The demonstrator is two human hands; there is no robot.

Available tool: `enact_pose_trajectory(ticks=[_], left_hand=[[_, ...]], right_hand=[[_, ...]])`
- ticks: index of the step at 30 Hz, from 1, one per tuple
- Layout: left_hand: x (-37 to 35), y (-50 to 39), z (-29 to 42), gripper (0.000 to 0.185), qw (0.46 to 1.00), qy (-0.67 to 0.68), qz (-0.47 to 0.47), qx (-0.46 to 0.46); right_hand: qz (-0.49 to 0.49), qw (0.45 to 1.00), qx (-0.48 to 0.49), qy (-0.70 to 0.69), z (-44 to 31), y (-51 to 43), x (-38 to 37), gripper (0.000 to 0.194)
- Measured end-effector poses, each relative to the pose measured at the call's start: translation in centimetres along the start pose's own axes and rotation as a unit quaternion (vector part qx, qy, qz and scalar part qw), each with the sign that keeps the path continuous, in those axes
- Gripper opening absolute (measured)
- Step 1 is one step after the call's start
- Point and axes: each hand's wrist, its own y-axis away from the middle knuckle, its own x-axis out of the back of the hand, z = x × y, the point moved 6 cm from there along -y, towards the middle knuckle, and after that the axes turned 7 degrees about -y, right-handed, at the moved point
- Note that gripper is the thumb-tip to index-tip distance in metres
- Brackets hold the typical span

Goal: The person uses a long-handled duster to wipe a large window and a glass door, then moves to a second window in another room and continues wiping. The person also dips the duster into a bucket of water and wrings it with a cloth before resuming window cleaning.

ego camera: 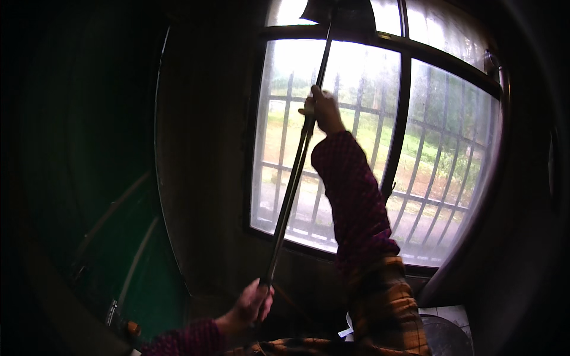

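A long metal pole [289,200] slants up across the picture, held in both hands. My left hand [254,300] grips its lower end, low in the view. Higher up, my right hand [323,109] is wrapped around the shaft in front of the window, arm raised. At the pole's top is a dark, flared head [340,15], perhaps a broom head; it overlaps the upper window frame and is partly cut off by the picture's edge. Whether the head touches the window cannot be told.
Behind the pole stands a dark-framed window [405,111] with vertical bars outside. A green panel [156,271], perhaps a door, is at left. Bottom right, a round dark pan or lid [445,336] sits by white tiles [452,313]. A whitish handle [345,332] shows beside my right sleeve.
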Motion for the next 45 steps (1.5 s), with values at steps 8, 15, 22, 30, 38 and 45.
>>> enact_pose_trajectory(ticks=[8,15,22,30,38,45], left_hand=[[-1.9,-14.8,14.0,0.041,0.993,0.036,-0.077,-0.08],[-7.0,-16.5,9.3,0.038,0.993,0.062,-0.078,-0.068],[-3.5,-7.2,-6.4,0.032,0.997,-0.006,-0.064,-0.029],[-6.5,-4.9,-6.7,0.031,0.996,0.017,-0.089,0.002],[-10.9,-12.9,12.1,0.032,0.956,0.162,-0.228,-0.084],[-12.3,-12.0,5.6,0.061,0.936,0.211,-0.278,-0.045]], right_hand=[[0.143,0.92,0.019,0.365,-4.9,2.6,-2.6,0.06],[0.187,0.809,0.051,0.555,-5.5,5.2,2.9,0.037],[0.176,0.844,-0.035,0.506,5.5,22.4,4.5,0.057],[0.196,0.83,-0.024,0.522,3.2,24.5,5.4,0.043],[0.156,0.793,0.046,0.587,-12.4,5.2,4.5,0.03],[0.186,0.756,0.055,0.625,-9.1,9.6,8.8,0.033]])
